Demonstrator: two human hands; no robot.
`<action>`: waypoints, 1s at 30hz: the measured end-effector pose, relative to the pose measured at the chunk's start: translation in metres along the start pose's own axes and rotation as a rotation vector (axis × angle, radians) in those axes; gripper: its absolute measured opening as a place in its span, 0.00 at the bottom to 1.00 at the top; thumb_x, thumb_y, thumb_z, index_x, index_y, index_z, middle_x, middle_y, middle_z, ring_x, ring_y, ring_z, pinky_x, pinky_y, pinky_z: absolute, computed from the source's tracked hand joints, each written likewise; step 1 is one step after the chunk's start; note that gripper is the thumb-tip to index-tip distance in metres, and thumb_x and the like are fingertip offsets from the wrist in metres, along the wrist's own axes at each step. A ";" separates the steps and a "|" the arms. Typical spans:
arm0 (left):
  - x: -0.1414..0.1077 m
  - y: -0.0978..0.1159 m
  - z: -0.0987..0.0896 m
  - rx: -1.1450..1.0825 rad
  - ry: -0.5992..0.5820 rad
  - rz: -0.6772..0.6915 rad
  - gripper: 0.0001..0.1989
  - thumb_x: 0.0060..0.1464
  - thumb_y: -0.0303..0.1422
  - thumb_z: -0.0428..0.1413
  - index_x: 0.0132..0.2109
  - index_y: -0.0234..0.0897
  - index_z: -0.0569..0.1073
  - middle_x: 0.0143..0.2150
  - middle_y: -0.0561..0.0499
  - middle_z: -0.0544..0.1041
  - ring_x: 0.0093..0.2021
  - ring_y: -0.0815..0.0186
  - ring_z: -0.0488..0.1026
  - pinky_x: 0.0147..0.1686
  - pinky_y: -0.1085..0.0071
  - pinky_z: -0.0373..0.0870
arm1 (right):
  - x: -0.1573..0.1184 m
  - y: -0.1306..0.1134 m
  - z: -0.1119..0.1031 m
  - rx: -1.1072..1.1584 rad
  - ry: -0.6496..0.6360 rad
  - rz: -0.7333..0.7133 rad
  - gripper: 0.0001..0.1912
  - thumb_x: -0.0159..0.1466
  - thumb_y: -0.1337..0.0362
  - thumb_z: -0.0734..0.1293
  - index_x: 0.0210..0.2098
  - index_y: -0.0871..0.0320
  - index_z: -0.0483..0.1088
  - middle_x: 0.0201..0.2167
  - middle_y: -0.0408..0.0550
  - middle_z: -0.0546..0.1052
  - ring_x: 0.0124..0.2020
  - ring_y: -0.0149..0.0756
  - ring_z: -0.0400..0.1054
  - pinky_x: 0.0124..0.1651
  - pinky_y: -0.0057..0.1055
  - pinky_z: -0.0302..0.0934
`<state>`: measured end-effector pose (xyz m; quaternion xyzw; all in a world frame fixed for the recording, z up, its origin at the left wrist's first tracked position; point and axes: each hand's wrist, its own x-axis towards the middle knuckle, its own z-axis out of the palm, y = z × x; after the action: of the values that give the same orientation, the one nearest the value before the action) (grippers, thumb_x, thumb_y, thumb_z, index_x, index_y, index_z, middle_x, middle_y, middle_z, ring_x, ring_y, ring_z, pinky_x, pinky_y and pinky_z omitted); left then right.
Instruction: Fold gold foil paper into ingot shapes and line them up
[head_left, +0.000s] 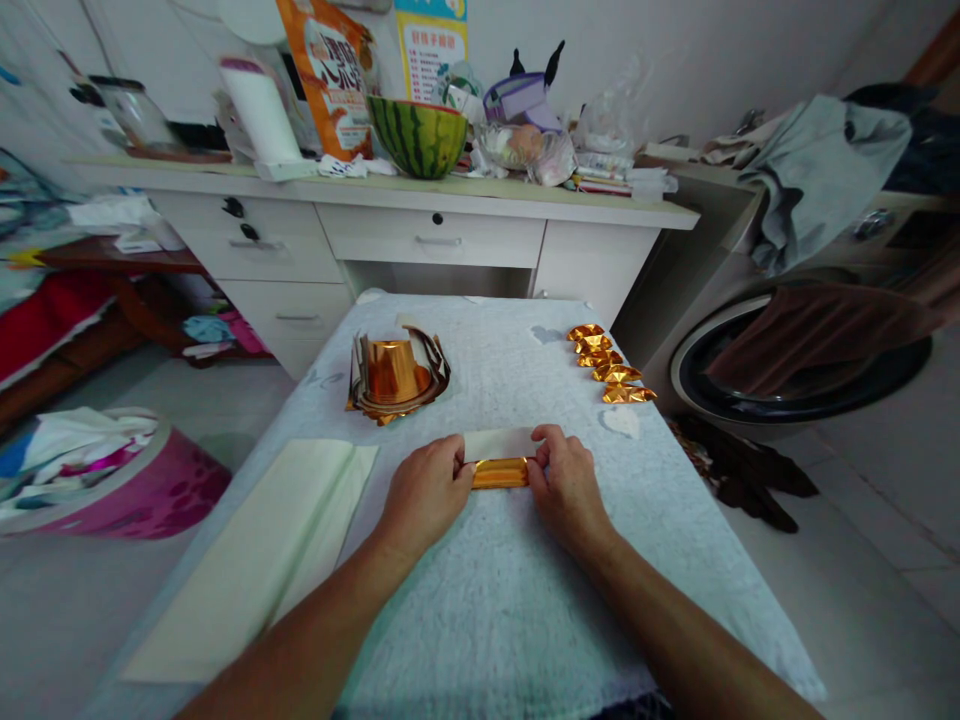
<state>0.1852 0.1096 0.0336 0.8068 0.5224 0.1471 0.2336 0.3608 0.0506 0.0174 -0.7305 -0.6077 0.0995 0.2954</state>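
A small sheet of paper (501,472), gold on one side and pale on the other, is held between my two hands over the cloth-covered table (480,600). Its near edge is folded into a gold strip. My left hand (431,487) pinches the left end, and my right hand (568,487) pinches the right end. Beyond my left hand lies a curled stack of gold paper (396,372). Several folded gold pieces (611,368) form a row at the table's far right. Long pale sheets (247,560) lie left of my left forearm.
Behind the table stands a white desk (442,240) bearing a watermelon half (418,137), an orange bag (330,80) and plastic bags. A pink bin (172,485) is on the floor at left, a washing machine (810,215) at right.
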 end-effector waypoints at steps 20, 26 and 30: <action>0.000 -0.001 0.002 0.113 0.001 0.237 0.08 0.55 0.25 0.51 0.36 0.41 0.72 0.37 0.52 0.72 0.42 0.61 0.66 0.42 0.65 0.59 | 0.000 -0.001 0.002 -0.233 -0.122 -0.241 0.09 0.65 0.71 0.61 0.33 0.54 0.71 0.34 0.45 0.71 0.36 0.38 0.58 0.38 0.34 0.46; 0.003 -0.005 0.004 0.010 -0.065 0.278 0.11 0.54 0.22 0.47 0.36 0.39 0.73 0.36 0.51 0.71 0.39 0.65 0.68 0.41 0.69 0.63 | 0.000 -0.007 0.002 -0.228 -0.118 -0.202 0.08 0.64 0.72 0.61 0.33 0.56 0.70 0.34 0.46 0.71 0.37 0.37 0.60 0.39 0.33 0.48; 0.003 -0.005 0.004 -0.005 -0.078 0.276 0.07 0.55 0.26 0.50 0.37 0.39 0.72 0.38 0.50 0.71 0.40 0.64 0.68 0.42 0.68 0.64 | -0.003 -0.014 0.002 -0.292 -0.099 -0.186 0.06 0.64 0.62 0.63 0.33 0.56 0.68 0.35 0.47 0.70 0.38 0.39 0.60 0.40 0.34 0.48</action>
<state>0.1840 0.1130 0.0275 0.8754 0.3968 0.1476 0.2335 0.3477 0.0498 0.0233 -0.7005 -0.6943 0.0182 0.1639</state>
